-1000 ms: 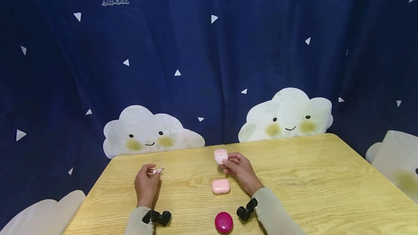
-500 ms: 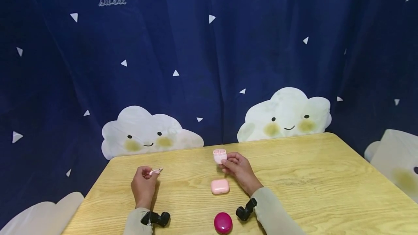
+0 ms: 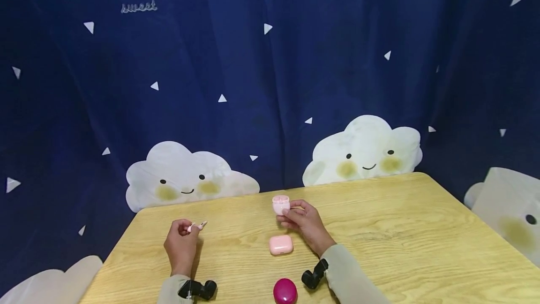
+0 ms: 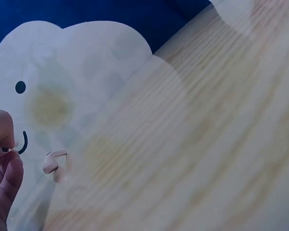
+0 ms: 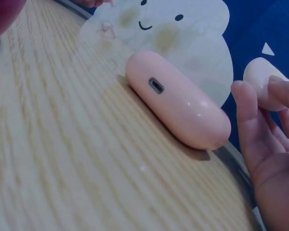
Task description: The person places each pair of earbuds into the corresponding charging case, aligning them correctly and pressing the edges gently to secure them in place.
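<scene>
My left hand (image 3: 180, 247) pinches a small pale pink earbud (image 4: 1, 150) between thumb and fingertips, mostly covered by them in the left wrist view. A second pale pink earbud (image 4: 51, 165) rests on the wooden table (image 3: 236, 266), just past those fingertips. My right hand (image 3: 308, 226) holds a pale pink earbud case (image 3: 280, 206) above the table's far side, thumb on its front. Hollows show in the top of this case. Nearer me lies another pink earbud case (image 5: 176, 98), closed, with a charging port facing the right wrist camera.
A round magenta case (image 3: 285, 291) sits at the table's near side, between my forearms. Behind the table's far edge hangs a dark blue curtain (image 3: 236, 60) with white clouds and triangles. Each wrist carries a black camera mount (image 3: 314, 274).
The head view has shifted a little. My left hand has drawn slightly left with its earbud. My right hand keeps holding the case in about the same place.
</scene>
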The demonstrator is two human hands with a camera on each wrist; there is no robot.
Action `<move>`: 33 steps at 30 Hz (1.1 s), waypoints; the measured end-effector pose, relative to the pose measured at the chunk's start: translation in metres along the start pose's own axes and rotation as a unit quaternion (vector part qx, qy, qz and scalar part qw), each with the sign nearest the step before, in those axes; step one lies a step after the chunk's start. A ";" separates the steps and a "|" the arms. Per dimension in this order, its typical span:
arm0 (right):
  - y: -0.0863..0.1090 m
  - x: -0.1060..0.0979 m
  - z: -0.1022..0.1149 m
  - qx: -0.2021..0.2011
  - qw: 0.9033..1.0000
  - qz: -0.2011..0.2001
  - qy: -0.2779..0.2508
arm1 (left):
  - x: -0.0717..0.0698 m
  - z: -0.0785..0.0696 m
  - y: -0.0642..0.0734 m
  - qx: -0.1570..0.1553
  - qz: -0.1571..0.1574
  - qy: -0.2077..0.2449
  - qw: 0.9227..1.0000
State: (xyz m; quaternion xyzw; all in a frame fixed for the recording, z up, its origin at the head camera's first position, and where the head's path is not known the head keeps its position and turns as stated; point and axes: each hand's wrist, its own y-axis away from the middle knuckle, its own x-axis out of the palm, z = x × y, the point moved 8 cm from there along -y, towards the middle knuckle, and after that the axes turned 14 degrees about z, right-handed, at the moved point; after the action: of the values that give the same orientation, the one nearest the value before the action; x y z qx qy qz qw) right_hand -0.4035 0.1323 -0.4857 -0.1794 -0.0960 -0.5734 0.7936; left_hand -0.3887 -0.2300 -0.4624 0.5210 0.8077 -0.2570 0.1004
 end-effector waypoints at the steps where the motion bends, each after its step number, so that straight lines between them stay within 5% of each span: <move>1: 0.000 0.001 0.000 0.001 1.000 0.004 -0.004 | 0.000 0.000 0.000 -0.001 0.000 -0.001 1.000; 21: 0.000 0.001 0.002 -0.023 0.999 0.014 -0.028 | 0.005 -0.007 -0.001 0.032 0.014 -0.001 0.999; 33: 0.000 0.001 0.003 -0.040 0.999 0.024 -0.021 | 0.035 -0.026 0.008 0.065 0.116 0.030 0.991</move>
State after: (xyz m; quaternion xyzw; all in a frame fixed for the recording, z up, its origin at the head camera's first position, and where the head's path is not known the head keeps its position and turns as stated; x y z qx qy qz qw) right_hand -0.4026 0.1326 -0.4824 -0.2252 -0.0855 -0.5533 0.7974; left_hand -0.3946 -0.1860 -0.4578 0.6242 0.7261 -0.2795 0.0708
